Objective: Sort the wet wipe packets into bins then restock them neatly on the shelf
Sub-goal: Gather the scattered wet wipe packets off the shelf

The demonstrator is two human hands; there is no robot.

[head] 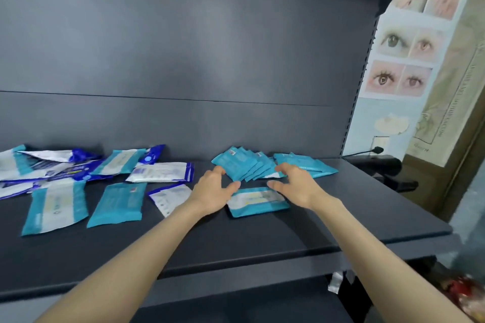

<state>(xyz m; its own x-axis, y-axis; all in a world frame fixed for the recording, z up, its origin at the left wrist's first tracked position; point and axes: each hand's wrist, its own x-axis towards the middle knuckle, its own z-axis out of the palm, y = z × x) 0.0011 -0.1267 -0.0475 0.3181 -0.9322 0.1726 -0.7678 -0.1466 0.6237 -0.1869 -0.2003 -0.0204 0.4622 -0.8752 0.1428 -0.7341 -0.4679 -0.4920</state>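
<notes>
- The shelf (341,217) takes up most of the view: one dark, flat board with a tall back panel. It serves as both the sorting table and the place to restock. No bin shows anywhere in view.
- Far left sits the mixed heap (52,168), with teal-and-white packs and dark blue ones overlapping at all angles. By the look of it, this lot is unsorted and is kept well apart from the tidy work on the right.
- In front of the heap lie two large teal packets (56,207) on their own, flat and slightly skewed. My guess is they are laid out singly so that the type can be read at a glance.
- Right of centre is the fanned row (244,165) of slim teal packets, leaning on one another like tipped cards with their backs toward the panel. Only one kind is in it — this reads as the restocked part.
- Just in front of the row one teal-and-white packet (258,200) lies flat between the wrists. It is probably next in line.
- The left hand (215,191) is spread, with its fingertips at the near-left end of the row and its thumb at the lone packet's corner. The fingers are apart and clamp nothing.
- The right hand (296,183) mirrors it, fingers loose on the row's right end and thumb pointing inward — again nothing is pinched. The two hands bracket the row, which suggests they are about to square it up.
- Smallest is a white-and-blue sachet (170,196), lying askew between the two zones and belonging to neither.
</notes>
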